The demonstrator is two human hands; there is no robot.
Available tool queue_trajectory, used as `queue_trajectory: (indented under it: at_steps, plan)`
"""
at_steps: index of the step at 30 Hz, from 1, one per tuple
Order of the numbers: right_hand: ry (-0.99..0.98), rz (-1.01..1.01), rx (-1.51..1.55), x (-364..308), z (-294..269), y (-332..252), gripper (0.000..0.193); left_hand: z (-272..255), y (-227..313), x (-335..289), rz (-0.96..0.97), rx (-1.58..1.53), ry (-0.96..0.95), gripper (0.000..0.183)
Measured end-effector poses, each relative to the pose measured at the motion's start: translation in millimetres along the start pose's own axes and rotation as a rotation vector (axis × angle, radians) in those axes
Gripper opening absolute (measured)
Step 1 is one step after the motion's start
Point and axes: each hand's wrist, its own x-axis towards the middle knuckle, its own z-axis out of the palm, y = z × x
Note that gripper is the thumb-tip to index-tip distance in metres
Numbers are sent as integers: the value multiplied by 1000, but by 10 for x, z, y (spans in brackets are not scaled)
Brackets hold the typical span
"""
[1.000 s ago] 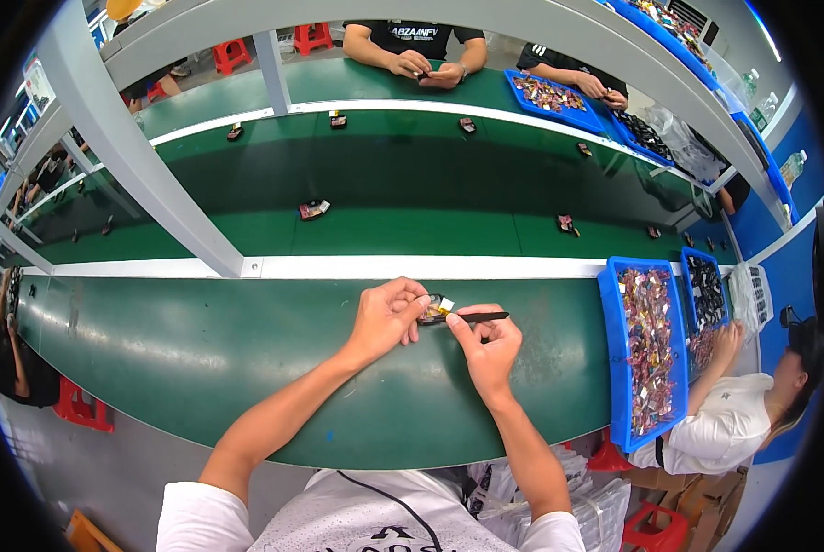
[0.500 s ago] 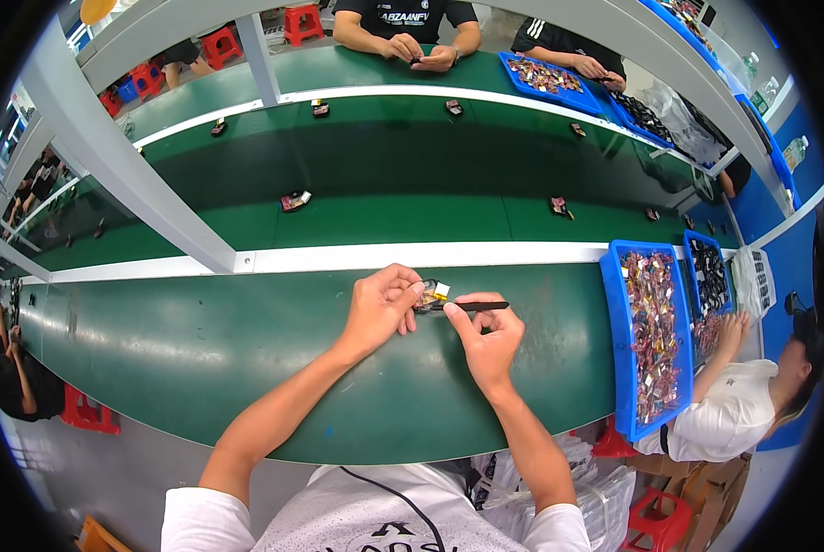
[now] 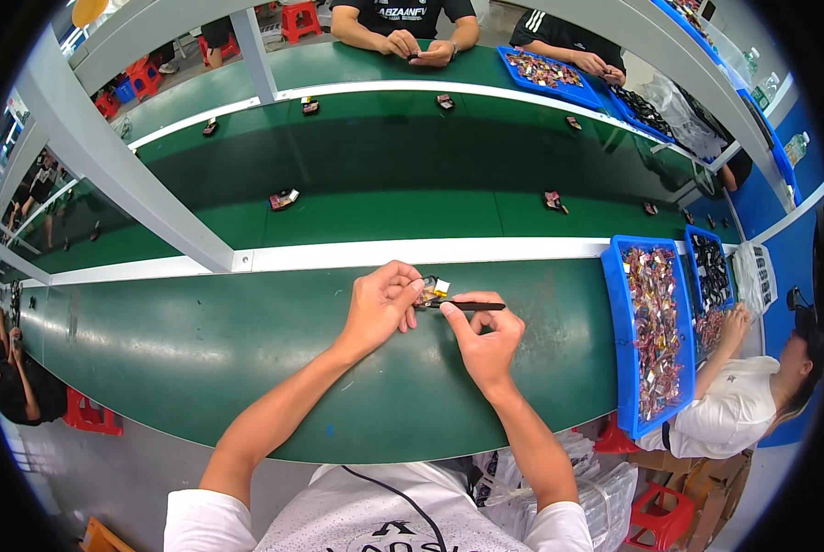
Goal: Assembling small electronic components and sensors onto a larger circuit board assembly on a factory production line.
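Observation:
My left hand (image 3: pixel 380 302) pinches a small electronic assembly (image 3: pixel 437 289) above the green table, its fingers closed round the left side. The assembly has a dark casing with a white and a yellow patch; its finer parts are too small to make out. My right hand (image 3: pixel 488 339) grips a slim black tool, seemingly tweezers (image 3: pixel 481 306), between thumb and fingers. The tool lies nearly level, its tip pointing left at the lower edge of the assembly. Whether the tip touches it, I cannot tell.
To the right stands a blue tray (image 3: pixel 626 368) heaped with small wired parts, beside another blue tray (image 3: pixel 691 241) of black pieces. Beyond the white rail (image 3: pixel 412 251), a green conveyor belt (image 3: pixel 384 216) carries several small assemblies. Co-workers sit across and at the right.
The small assemblies on the belt have shifted slightly left. Both my hands stay almost in place, with the black tool moved a touch to the left.

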Motion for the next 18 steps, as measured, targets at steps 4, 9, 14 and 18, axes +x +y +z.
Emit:
queue_trajectory:
  at_steps: [4,9,14,18]
  plan:
    - [-41,59,13,-6,-15,40,13,-10,-13,4,8,-36,-61,11]
    - [-97,302,374,50,-51,44,11,-42,-34,-3,21,-48,-101,14]
    - [-103,399,481,73,-58,-34,11,-37,-14,-17,20,-64,-103,14]
    - [-93,386,497,64,-41,-13,12,-32,-25,-20,36,-74,-107,15]
